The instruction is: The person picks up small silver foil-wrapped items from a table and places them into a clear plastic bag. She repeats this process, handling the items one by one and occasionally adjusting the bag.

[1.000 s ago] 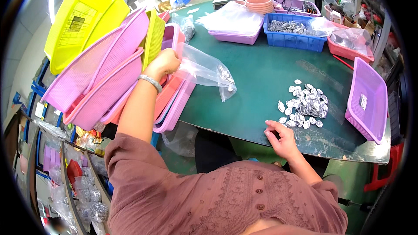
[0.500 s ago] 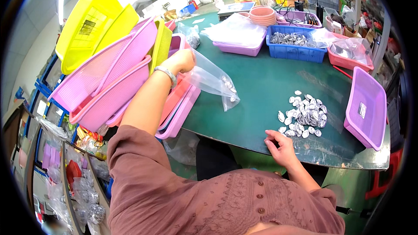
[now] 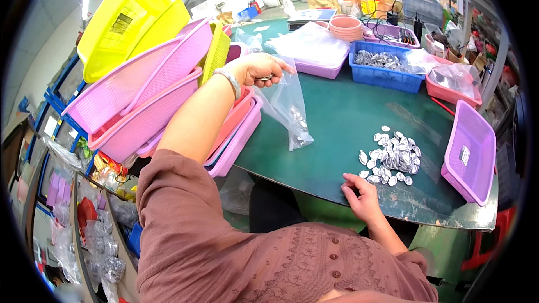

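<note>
Over the left part of the green table (image 3: 331, 151), my left hand (image 3: 259, 69) is closed on the top of a clear plastic bag (image 3: 281, 101). A few silvery leaf-shaped pieces (image 3: 298, 119) lie near the bag's lower corner. Something small and silvery shows at my curled fingers; whether it is inside the bag I cannot tell. My right hand (image 3: 364, 197) rests by the table's front edge, thumb and fingers apart, holding nothing. Just beyond it lies a loose pile of similar silvery pieces (image 3: 400, 154).
Stacked pink baskets (image 3: 140, 90) and yellow baskets (image 3: 120, 28) lean at the left. An empty purple basket (image 3: 470, 151) stands tilted at the right edge. Along the back are a blue bin (image 3: 387, 78) of metal pieces, a red tray (image 3: 455, 91) and stacked pink bowls (image 3: 345, 25).
My left hand has shifted right and turned, bringing its fingers into sight. The plastic bag has moved slightly right and hangs more upright. My right hand stays by the table edge.
</note>
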`<state>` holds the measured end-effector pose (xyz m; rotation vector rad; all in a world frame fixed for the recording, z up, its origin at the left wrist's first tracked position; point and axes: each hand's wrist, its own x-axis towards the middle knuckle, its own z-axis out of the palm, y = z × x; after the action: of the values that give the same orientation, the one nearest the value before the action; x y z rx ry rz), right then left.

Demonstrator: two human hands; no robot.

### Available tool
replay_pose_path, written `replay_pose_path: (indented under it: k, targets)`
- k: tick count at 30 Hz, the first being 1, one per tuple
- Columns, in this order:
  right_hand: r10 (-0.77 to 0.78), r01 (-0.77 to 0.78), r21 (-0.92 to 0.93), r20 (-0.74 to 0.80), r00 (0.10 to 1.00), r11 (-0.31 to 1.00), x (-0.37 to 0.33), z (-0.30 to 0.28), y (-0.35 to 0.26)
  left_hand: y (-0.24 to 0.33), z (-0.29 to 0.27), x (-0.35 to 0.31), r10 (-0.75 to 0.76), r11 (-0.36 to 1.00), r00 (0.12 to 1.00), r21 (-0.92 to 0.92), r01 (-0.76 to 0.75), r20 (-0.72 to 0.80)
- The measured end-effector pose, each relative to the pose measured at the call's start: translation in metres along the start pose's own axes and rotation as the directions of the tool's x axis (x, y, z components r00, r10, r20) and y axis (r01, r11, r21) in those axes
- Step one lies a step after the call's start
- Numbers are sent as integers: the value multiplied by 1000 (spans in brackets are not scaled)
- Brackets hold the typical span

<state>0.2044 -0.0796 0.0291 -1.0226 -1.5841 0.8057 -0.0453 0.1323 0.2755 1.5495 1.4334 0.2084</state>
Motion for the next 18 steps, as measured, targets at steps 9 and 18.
replay_pose_path:
  k: [9, 18]
  targets:
    - [-15, 15, 5, -27, 1000, 1000, 1, 0, 0, -19, 16, 29, -18, 999, 999, -48, 20, 26]
    - [-45, 46, 17, -35, 998, 999, 2, -3, -1, -25, 17, 45, -37, 948, 999, 315, 42, -21]
